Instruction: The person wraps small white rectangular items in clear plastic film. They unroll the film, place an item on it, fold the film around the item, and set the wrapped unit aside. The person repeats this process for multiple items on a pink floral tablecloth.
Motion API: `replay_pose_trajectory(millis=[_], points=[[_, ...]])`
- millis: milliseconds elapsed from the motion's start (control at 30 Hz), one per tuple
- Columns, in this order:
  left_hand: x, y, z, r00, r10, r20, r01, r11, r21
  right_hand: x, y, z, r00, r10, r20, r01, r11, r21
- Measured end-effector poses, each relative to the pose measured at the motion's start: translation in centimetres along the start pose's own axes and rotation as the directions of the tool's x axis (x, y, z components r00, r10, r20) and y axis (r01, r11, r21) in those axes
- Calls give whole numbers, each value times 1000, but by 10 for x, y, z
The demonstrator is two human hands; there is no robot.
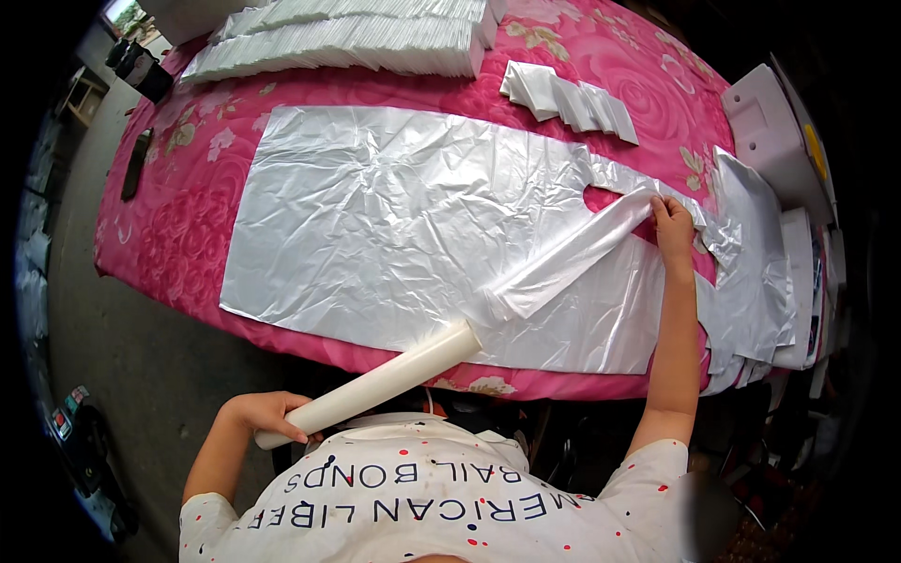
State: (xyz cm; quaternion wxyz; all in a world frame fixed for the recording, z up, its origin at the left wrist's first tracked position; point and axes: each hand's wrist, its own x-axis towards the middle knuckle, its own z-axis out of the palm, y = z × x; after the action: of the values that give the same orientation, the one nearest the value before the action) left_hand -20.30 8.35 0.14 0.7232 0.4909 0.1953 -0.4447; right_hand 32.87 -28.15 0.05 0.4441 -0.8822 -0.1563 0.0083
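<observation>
My left hand (272,414) is closed around the lower end of a long off-white tube (385,380). The tube slants up to the right, and its far end overlaps the near edge of a silvery-white plastic bag (375,216) spread flat and creased. My right hand (672,225) pinches the end of a narrow gathered strip of thin white plastic (572,258) at the bag's right side, by the handle cut-out. That strip runs down to the left toward the tube's upper end. Whether it enters the tube I cannot tell.
A pink floral cloth (183,239) covers the table. Stacks of folded white plastic (347,47) line the back, and a few folded pieces (572,101) lie back right. More loose bags (751,253) and a white box (774,131) stand at the right. A dark cup (139,70) sits far left.
</observation>
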Motion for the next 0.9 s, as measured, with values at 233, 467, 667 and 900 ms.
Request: replay_pose_trajectory(millis=[233, 467, 667, 900], points=[[7, 83, -1, 988, 104, 111, -149, 807, 571, -12, -27, 22, 995, -38, 95, 23, 987, 157], [54, 200, 27, 897, 442, 0, -129, 261, 957, -27, -92, 95, 914, -102, 394, 5, 970, 242], [92, 188, 22, 328, 858, 395, -257, -321, 911, -23, -110, 113, 859, -169, 483, 121, 984, 128], [111, 149, 34, 643, 576, 504, -340, -375, 862, -8, -118, 111, 782, -87, 618, 96, 995, 18]])
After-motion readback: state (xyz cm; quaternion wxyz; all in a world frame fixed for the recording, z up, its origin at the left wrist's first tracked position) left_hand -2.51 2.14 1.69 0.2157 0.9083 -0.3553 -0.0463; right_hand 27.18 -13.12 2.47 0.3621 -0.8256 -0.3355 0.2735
